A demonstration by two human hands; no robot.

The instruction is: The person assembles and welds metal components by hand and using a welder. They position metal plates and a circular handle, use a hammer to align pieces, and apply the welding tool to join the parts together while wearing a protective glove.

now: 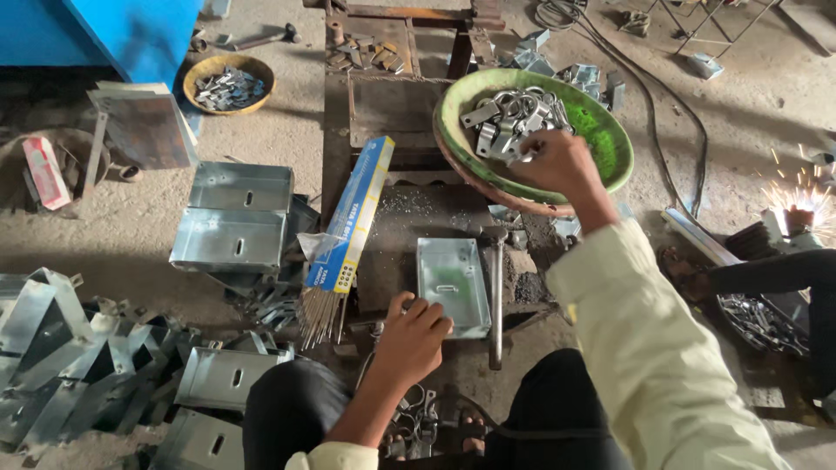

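Right hand (557, 164): reaching into the green bowl (610, 144), fingers curled down over the heap of metal clips (514, 117); whether it pinches one I cannot tell.

Left hand (411, 339): fingers folded, resting against the near corner of a small open metal box (451, 284) on the workbench (392, 104).

Just beyond that hand's thumb side: bundle of welding rods (320, 313) spilling from a blue and yellow carton (353, 213).

Farther out on that side: stacked galvanised boxes (233, 218).

Past the right elbow: welding sparks (797, 198).
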